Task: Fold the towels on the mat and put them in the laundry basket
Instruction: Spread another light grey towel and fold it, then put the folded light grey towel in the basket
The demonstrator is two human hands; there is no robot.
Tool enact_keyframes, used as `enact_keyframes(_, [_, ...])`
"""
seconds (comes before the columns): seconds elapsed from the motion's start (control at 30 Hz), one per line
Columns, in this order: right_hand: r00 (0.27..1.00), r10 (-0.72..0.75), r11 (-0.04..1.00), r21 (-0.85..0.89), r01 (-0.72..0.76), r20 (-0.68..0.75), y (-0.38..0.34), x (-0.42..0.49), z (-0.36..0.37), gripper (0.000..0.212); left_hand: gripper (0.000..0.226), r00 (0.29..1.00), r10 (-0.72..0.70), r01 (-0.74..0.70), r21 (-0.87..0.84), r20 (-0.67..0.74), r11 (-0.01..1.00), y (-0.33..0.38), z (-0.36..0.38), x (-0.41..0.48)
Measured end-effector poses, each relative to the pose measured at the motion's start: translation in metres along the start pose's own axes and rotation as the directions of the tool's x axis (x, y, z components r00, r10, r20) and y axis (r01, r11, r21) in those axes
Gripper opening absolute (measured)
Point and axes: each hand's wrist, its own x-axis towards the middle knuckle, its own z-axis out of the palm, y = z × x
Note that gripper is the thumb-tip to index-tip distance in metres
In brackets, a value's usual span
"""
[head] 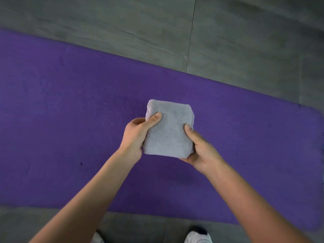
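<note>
Towel (pixel 169 130), grey and folded into a thick, compact rectangle, was held between two hands over the middle of the purple mat (pixel 70 120). It looked lifted clear of the mat, though that was hard to be sure of from above. The left hand (pixel 135 135) gripped its left edge, thumb on top and fingers curled beneath. The right hand (pixel 201 151) clamped the near right corner in the same way. Pinching both sides probably stopped the layers from springing open, so the folding seemed done and carrying it to the laundry basket was the likely step in hand. The basket was not in view. By count: one towel, one mat, two hands, and two white shoes (pixel 198 237) partly showing at the bottom edge on the grey floor (pixel 122 23).
</note>
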Motion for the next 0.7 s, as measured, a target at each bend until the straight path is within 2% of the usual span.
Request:
enact_keyframes(0.1, [0.991, -0.123, 0.990, -0.075, 0.119, -0.057, -0.011, -0.060, 0.021, 0.048, 0.063, 0.971, 0.137, -0.117, 0.112, -0.196, 0.987, 0.020, 0.001, -0.067])
enact_keyframes(0.2, [0.984, -0.158, 0.984, -0.090, 0.151, -0.084, -0.016, -0.122, 0.046, 0.065, 0.060, 0.946, 0.211, -0.180, 0.141, -0.246, 0.973, 0.039, -0.008, -0.138])
enact_keyframes(0.33, [0.983, -0.170, 0.975, -0.160, 0.157, -0.075, -0.024, -0.213, 0.090, 0.056, 0.053, 0.933, 0.223, -0.198, 0.115, -0.281, 0.973, 0.065, -0.039, -0.237])
enact_keyframes(0.43, [0.981, -0.194, 0.952, -0.238, 0.191, 0.012, -0.036, -0.287, 0.131, 0.044, 0.051, 0.930, 0.261, -0.252, 0.066, -0.257, 0.965, 0.093, -0.066, -0.320])
enact_keyframes(0.53, [0.960, -0.237, 0.901, -0.336, 0.275, 0.149, -0.051, -0.367, 0.179, 0.031, 0.060, 0.919, 0.303, -0.324, -0.044, -0.252, 0.945, 0.127, -0.096, -0.413])
enact_keyframes(0.6, [0.932, -0.260, 0.859, -0.380, 0.343, 0.252, -0.061, -0.421, 0.214, 0.030, 0.061, 0.895, 0.354, -0.386, -0.075, -0.271, 0.919, 0.149, -0.118, -0.475])
enact_keyframes(0.7, [0.880, -0.280, 0.812, -0.395, 0.430, 0.383, -0.069, -0.496, 0.276, 0.034, 0.055, 0.838, 0.397, -0.454, -0.074, -0.375, 0.888, 0.179, -0.158, -0.555])
